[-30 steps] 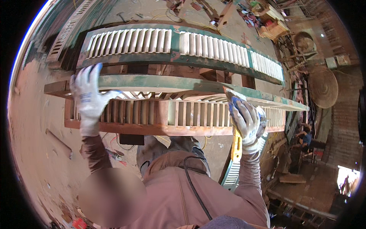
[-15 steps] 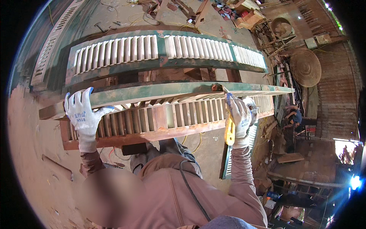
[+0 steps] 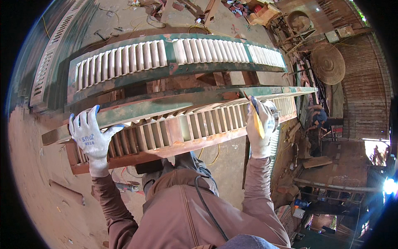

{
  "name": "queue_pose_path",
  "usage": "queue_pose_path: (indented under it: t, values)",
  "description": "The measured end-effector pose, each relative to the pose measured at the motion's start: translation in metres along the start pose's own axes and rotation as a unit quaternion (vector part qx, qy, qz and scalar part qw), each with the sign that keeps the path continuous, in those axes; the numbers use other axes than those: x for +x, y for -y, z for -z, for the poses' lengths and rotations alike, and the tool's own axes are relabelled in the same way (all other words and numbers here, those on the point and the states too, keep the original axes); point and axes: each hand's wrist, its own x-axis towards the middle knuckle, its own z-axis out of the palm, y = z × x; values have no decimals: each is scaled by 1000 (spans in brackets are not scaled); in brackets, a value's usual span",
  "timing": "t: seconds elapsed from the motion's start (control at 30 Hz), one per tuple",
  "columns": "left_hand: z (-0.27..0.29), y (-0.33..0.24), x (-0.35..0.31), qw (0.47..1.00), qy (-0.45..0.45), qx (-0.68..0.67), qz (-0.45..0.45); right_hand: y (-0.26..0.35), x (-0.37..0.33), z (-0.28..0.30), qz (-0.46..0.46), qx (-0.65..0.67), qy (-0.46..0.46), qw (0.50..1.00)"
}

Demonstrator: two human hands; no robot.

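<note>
Left hand (image 3: 89,135) is gripping near louvred shutter (image 3: 182,124) at its left end; right hand (image 3: 260,124) is clamping yellow scraper (image 3: 256,118) against its right end.

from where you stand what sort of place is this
Likely a woodworking or restoration workshop: louvered wooden shutter panels laid out, timber scraps on the dusty floor, and gloved hands, left hand and right hand, gripping a worn shutter.

Louvred wooden shutter (image 3: 182,128), long, worn green and reddish paint, held level before the body. Left hand (image 3: 89,135), white glove with blue fingertips, grips its left end. Right hand (image 3: 261,124), gloved, grips the right part, a yellow-handled tool (image 3: 256,118) pinned in the grip. Second louvred shutter (image 3: 174,58), green frame, pale slats, lies just beyond.
</note>
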Motion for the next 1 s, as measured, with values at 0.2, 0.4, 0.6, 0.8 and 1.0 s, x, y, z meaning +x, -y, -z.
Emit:
queue_pose_path:
  t: [0.2, 0.4, 0.6, 0.8, 1.0]
  values:
    - [1, 0, 1, 1000, 11, -3, 5, 20, 1, -14, 33, -7, 27, 999]
    - [0, 1, 0, 1000, -6, -21, 5, 76, 3, -19, 70, -13, 48, 996]
    - [2, 1, 1, 1000, 7, -12, 9, 90, -21, -30, 124, -41, 60, 990]
    - [0, 1, 3, 1000, -8, -25, 17, 49, -13, -19, 108, 8, -44, 993]
    - [2, 1, 2, 1000, 0, -18, 7, 50, -37, -46, 176, -100, 28, 979]
